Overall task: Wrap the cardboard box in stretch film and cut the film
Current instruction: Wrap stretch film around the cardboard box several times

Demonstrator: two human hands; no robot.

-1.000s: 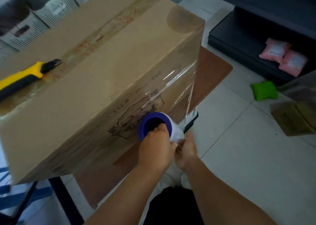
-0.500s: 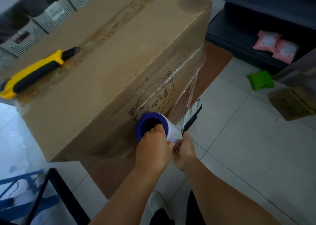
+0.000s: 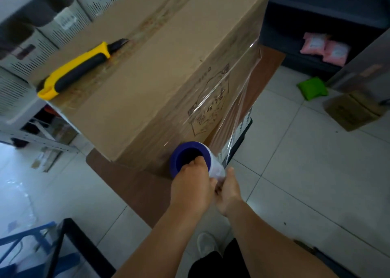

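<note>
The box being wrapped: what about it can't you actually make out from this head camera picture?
- Cardboard box: its far sides and bottom face away from the camera, so film coverage there is unknown.
- Printing on the near side: too small and glared by stretch film.
- Film roll: its lower end is hidden by the left hand and right hand.
- Utility knife: its blade tip is too dark to see.

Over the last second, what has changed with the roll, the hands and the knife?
The viewpoint has swung, so more of the cardboard box top and the whole utility knife now show. Both hands, left hand and right hand, keep hold of the film roll low against the box side, film stretched to the corner. The knife stays untouched.
</note>
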